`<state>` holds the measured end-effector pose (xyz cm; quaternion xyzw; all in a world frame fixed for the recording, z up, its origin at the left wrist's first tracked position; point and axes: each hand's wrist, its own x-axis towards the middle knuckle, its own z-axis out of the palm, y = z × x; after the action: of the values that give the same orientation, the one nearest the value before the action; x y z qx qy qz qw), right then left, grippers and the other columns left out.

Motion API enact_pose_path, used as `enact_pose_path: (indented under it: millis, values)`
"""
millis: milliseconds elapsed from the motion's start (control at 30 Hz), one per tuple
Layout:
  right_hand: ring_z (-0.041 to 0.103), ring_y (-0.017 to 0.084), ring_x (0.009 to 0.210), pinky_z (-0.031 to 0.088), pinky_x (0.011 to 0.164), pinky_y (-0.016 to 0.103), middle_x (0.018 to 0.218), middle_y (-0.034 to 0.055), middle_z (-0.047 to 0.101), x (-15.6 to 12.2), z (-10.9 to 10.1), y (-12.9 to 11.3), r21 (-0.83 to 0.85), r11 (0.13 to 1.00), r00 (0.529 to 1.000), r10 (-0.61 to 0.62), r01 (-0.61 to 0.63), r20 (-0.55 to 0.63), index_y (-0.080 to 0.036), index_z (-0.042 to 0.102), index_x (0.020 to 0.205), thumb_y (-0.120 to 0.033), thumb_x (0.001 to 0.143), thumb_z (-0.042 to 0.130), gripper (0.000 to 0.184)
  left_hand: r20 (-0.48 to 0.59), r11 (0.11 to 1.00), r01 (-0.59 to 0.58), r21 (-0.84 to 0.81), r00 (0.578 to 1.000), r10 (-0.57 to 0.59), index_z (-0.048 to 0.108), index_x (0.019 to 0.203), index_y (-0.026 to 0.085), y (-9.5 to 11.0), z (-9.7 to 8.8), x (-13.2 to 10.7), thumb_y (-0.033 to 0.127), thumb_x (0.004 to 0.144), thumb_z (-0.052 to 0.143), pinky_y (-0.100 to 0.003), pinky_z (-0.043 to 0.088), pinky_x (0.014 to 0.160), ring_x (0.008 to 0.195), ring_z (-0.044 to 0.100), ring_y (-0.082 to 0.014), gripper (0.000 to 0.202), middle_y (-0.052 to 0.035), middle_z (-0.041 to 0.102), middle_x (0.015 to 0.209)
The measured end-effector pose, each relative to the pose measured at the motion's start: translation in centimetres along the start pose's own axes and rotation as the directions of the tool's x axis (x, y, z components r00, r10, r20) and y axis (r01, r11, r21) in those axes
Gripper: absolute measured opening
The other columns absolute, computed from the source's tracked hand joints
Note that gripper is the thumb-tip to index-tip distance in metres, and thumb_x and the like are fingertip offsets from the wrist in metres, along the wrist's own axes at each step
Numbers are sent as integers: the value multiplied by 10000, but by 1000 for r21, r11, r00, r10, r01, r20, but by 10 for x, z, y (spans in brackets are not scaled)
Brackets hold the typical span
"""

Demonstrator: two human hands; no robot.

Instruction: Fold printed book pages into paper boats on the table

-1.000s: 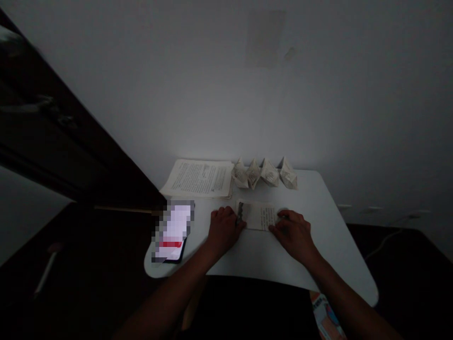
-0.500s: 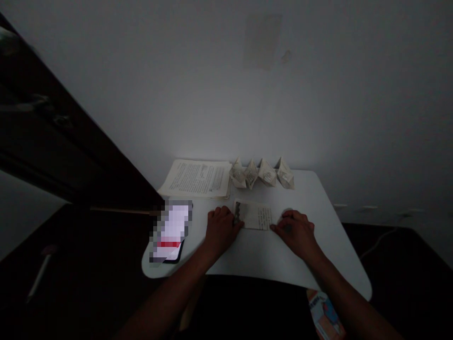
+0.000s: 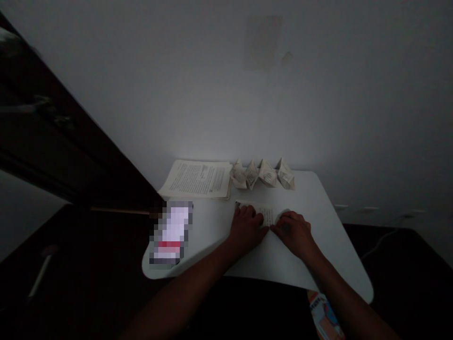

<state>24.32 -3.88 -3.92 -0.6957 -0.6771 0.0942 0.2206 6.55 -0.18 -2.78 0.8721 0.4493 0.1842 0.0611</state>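
Observation:
A small folded piece of printed paper (image 3: 268,215) lies flat on the white table in front of me, partly covered by my left hand. My left hand (image 3: 248,227) rests across it with curled fingers, the thumb reaching to its lower right corner. At that same corner, my right hand (image 3: 293,233) has thumb and fingers closed on the paper's edge. The two thumbs almost meet there. Behind the paper, several folded paper shapes (image 3: 267,175) with pointed tips stand in a row.
A stack of printed sheets (image 3: 198,179) lies at the table's back left. Nearer to me is a phone (image 3: 173,231) with a lit, blurred screen. The white table (image 3: 329,236) stands against a wall. A colourful printed item (image 3: 325,315) shows below its front edge.
My left hand has slid right across the paper, from its left edge to near its right corner, and now covers much of it. My right hand has hardly moved.

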Motion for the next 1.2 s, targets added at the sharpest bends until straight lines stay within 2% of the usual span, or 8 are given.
enact_pose_path:
  millis: [133,300,500,767,1200]
  values:
    - [517,235,915,354,752,375,919,32,586,0,-1,0,-8,1000,1000,-18,18,0,-230,621,702,-429,750,588,207,37,1000,-1,-19,999,2,620,830,220,5,1,5,494,801,532,-387,361,822,909,470,-215,289,-51,509,900]
    - [511,244,931,350,751,377,931,33,584,0,-1,1,-5,1000,1000,-9,9,12,-230,620,701,-433,741,587,209,93,999,-18,-26,995,21,628,840,226,-2,-6,5,474,782,570,-389,339,865,924,465,-209,262,-45,508,919]
    - [509,243,936,340,766,387,943,30,585,1,-2,-1,5,1000,999,-8,7,33,-231,617,696,-421,759,569,206,142,1000,1,-20,990,2,621,824,229,-19,-16,1,457,768,593,-366,344,828,961,455,-221,236,-47,510,942]
    - [517,245,909,337,718,364,916,33,591,1,-2,-1,0,1000,1000,-4,4,28,-231,629,687,-438,749,571,224,153,1000,26,18,988,-28,606,812,222,-49,-28,-12,421,770,598,-356,340,814,957,463,-215,204,-41,524,970]
    - [521,254,909,335,725,382,928,31,593,1,-1,0,23,1000,1000,0,0,26,-236,622,673,-456,737,565,236,166,995,92,38,981,-97,617,821,233,-72,-47,-23,408,790,566,-345,372,774,869,504,-195,184,-29,543,908]
